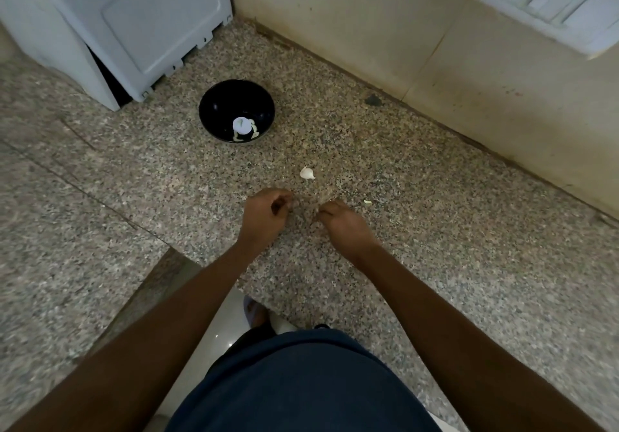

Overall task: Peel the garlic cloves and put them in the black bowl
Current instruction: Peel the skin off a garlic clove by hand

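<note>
White garlic clove (307, 173) lies on the granite counter (435, 247) at twelve o'clock from your hands, nearer your right hand (341, 222). Left hand (268, 212) is curled; whether either hand pinches anything, you cannot tell. Black bowl (214, 103) sits at eleven o'clock.

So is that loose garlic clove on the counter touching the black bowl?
Apart. The head view shows the garlic clove lying on bare speckled counter, with a clear stretch of stone between it and the black bowl.
</note>
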